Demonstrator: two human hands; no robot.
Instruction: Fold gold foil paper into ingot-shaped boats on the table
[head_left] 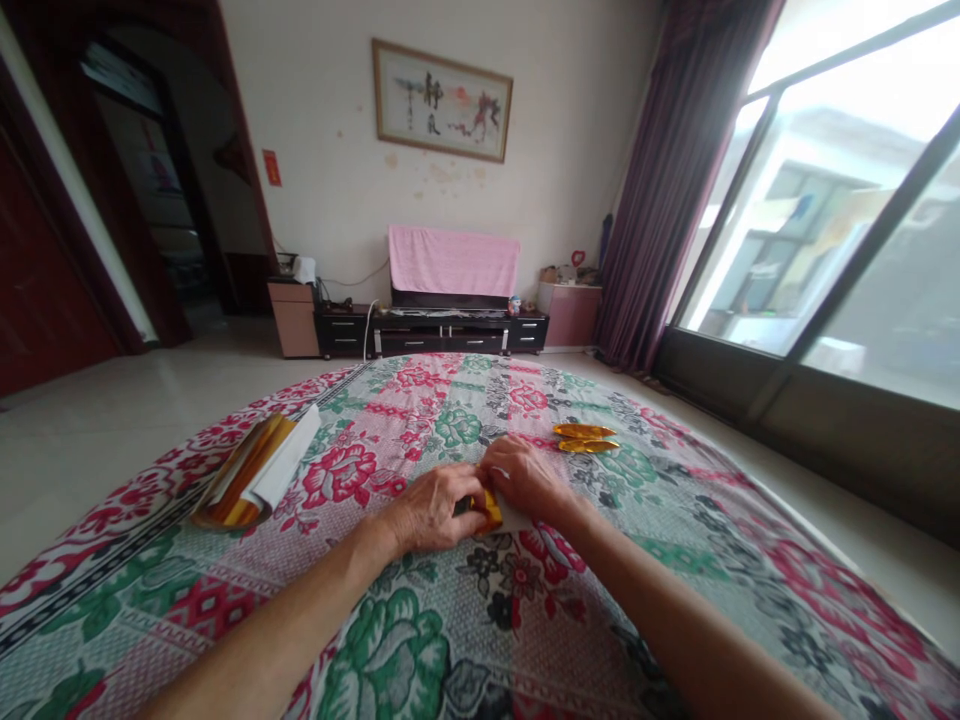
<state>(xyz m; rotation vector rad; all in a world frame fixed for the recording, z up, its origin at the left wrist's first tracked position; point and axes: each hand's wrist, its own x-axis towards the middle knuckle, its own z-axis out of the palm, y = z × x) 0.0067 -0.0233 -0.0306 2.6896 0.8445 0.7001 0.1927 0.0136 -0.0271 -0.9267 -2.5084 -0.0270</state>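
Observation:
Both hands are close together over the middle of the cloth-covered table. My left hand is closed on a piece of gold foil paper, its thumb and fingers curled round the near end. At the far end of the same paper, my right hand presses with bent fingers, which partly hide it. A pale edge of paper shows under the right hand. Beyond that hand, two folded gold paper ingots lie side by side. To the left rests a curled stack of gold and white paper sheets.
A floral tablecloth in red, green and grey covers the round table. Past it stand a low black TV cabinet and a television under a pink cloth. A purple curtain hangs beside the large window at right.

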